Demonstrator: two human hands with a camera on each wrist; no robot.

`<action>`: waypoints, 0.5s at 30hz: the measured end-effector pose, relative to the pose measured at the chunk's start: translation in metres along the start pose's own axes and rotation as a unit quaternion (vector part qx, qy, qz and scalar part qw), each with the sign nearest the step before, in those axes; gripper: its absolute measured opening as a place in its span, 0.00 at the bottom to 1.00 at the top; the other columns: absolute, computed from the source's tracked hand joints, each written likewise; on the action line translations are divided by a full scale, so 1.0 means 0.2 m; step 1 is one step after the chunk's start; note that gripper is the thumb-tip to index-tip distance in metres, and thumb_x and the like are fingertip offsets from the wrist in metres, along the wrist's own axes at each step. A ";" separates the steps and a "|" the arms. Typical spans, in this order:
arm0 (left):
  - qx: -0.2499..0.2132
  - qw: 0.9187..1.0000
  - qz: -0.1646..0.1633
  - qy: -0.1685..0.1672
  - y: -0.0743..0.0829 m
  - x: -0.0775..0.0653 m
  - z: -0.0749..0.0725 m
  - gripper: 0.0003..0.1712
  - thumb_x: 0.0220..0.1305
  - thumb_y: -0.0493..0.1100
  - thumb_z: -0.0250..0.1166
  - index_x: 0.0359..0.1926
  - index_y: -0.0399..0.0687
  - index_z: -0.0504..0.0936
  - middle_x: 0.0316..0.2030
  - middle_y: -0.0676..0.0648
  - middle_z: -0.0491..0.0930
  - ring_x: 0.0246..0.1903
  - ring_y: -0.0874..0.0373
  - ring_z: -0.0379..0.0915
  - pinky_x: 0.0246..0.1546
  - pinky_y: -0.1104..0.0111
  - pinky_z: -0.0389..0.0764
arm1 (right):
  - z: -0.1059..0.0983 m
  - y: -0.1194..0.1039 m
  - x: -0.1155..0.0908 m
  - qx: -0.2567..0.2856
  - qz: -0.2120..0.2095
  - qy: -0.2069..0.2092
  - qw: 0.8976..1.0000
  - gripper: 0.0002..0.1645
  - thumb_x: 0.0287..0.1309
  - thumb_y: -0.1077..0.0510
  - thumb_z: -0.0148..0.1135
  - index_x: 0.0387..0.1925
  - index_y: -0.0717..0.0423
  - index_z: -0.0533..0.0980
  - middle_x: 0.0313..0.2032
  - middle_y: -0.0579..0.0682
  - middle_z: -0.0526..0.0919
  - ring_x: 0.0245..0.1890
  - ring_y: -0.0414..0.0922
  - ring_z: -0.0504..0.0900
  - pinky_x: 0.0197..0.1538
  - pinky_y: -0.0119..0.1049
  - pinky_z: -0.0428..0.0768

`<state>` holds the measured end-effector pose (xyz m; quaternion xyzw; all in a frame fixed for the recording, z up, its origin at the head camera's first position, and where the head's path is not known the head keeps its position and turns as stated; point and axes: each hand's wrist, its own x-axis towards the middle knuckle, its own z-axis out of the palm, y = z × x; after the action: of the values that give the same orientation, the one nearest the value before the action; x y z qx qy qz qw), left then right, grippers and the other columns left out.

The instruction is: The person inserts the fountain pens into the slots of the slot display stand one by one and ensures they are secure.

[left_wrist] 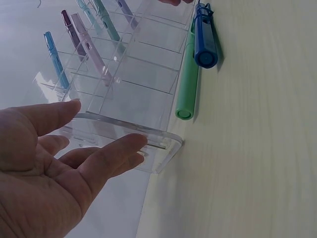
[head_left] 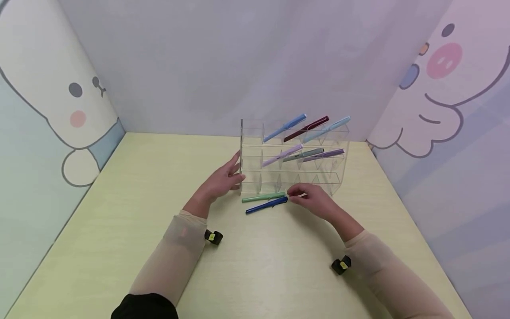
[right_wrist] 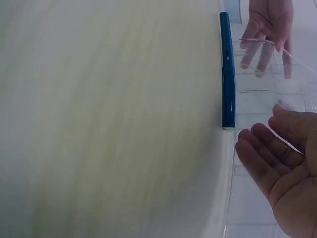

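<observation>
A clear acrylic pen rack [head_left: 241, 146] with stepped compartments stands near the back of the table. My left hand [head_left: 221, 181] is at its left side panel, thumb and fingers spread around the panel's edge. Two capped pens lie on the table along the rack's front: a green pen [head_left: 260, 198] and, nearer me, a dark blue pen [head_left: 264, 206]. My right hand [head_left: 314, 201] is just right of their cap ends, fingers slightly bent. In the right wrist view, nothing sits between the right thumb and fingers, and the blue pen [right_wrist: 228, 74] lies just beyond the fingertips.
The top tier holds a blue pen [head_left: 284, 127], a dark red pen [head_left: 306, 129] and a pale blue pen [head_left: 328, 128]. Below lean a lilac pen [head_left: 282, 155], a grey-green pen [head_left: 303, 154] and a purple pen [head_left: 323, 155]. A grey wall rises behind the rack.
</observation>
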<state>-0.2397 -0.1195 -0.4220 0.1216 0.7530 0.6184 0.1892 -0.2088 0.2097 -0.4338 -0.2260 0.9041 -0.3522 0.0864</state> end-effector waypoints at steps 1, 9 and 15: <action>-0.001 1.000 0.000 0.000 0.00 0.00 0.00 0.44 0.74 0.44 0.55 0.70 0.94 0.40 0.77 0.50 0.47 0.68 0.47 0.65 0.59 0.51 0.76 | 0.01 0.00 0.01 -0.011 -0.002 -0.006 1.000 0.16 0.65 0.53 0.63 0.52 0.52 0.80 0.48 0.47 0.84 0.50 0.45 0.82 0.54 0.46 0.82; -0.001 1.000 0.013 -0.004 0.00 0.01 0.00 0.44 0.75 0.44 0.54 0.72 0.91 0.40 0.78 0.46 0.46 0.69 0.45 0.62 0.59 0.50 0.76 | 0.04 -0.06 0.02 -0.142 -0.015 -0.032 0.989 0.17 0.65 0.55 0.63 0.54 0.53 0.80 0.53 0.50 0.83 0.53 0.49 0.81 0.56 0.49 0.80; -0.006 1.000 0.015 -0.005 -0.01 0.01 0.00 0.44 0.74 0.44 0.55 0.73 0.88 0.39 0.78 0.46 0.47 0.69 0.46 0.62 0.59 0.50 0.76 | 0.07 -0.08 0.02 -0.203 -0.076 -0.031 0.976 0.14 0.61 0.60 0.66 0.50 0.56 0.81 0.47 0.49 0.84 0.49 0.47 0.82 0.53 0.46 0.81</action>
<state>-0.2417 -0.1195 -0.4240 0.1349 0.7461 0.6254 0.1842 -0.2025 0.1890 -0.4323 -0.3179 0.9338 -0.1593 0.0391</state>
